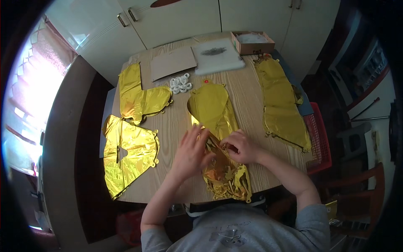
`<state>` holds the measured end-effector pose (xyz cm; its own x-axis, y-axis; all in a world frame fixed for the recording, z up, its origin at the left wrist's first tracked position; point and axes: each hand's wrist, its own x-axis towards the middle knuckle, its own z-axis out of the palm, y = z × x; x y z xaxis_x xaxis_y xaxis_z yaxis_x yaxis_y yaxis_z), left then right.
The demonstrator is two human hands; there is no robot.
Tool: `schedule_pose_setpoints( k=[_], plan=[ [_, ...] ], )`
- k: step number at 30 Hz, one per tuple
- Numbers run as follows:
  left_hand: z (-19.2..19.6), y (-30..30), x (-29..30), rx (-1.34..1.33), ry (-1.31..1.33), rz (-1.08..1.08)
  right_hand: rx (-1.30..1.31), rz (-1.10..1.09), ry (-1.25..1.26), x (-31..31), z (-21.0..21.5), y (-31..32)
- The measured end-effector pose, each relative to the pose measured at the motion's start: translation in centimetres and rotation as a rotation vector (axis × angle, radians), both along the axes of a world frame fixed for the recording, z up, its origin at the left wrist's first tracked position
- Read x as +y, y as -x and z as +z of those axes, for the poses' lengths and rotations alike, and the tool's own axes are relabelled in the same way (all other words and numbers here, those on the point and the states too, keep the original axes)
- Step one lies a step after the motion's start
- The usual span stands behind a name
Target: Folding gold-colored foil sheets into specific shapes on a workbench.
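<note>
In front of me a flat gold foil balloon (212,105) lies lengthwise on the table, its near end crumpled and bunched. My right hand (241,147) is closed in a pinch on the foil at the balloon's middle. Over the left edge of the same balloon is my left hand (194,152), its fingers stretched out and apart. Two more gold foil balloons lie to the left, an L-shaped one (133,94) farther back and a wide one (133,153) nearer. To the right rests another long gold foil balloon (283,101) with small tabs along its edges.
Several small white rolls (180,83) sit together behind the balloons. At the back are a cardboard sheet (173,64), a white flat pack (219,56) and an open cardboard box (253,43). A red basket (317,138) stands at the right edge, near a wooden chair (371,189).
</note>
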<state>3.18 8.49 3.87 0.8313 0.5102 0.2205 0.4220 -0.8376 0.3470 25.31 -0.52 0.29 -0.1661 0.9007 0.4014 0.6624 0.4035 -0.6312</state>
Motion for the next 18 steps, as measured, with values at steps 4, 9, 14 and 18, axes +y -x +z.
schedule_pose_setpoints(
  k=[4,9,14,18],
  plan=[
    [-0.9,-0.5,-1.4,0.105,-0.063,-0.094,0.051,-0.006,0.139,0.9,1.1,-1.0],
    [-1.0,-0.5,-1.6,0.04,-0.014,-0.075,-0.343,0.094,-0.072,6.9,0.0,-3.5],
    [-2.8,-0.6,-1.8,0.027,-0.01,-0.121,-0.562,0.298,-0.099,11.5,0.2,-1.4],
    [-3.1,-0.6,-2.1,0.07,0.016,-0.191,-0.636,0.409,-0.122,13.1,-0.1,-0.1]
  ],
)
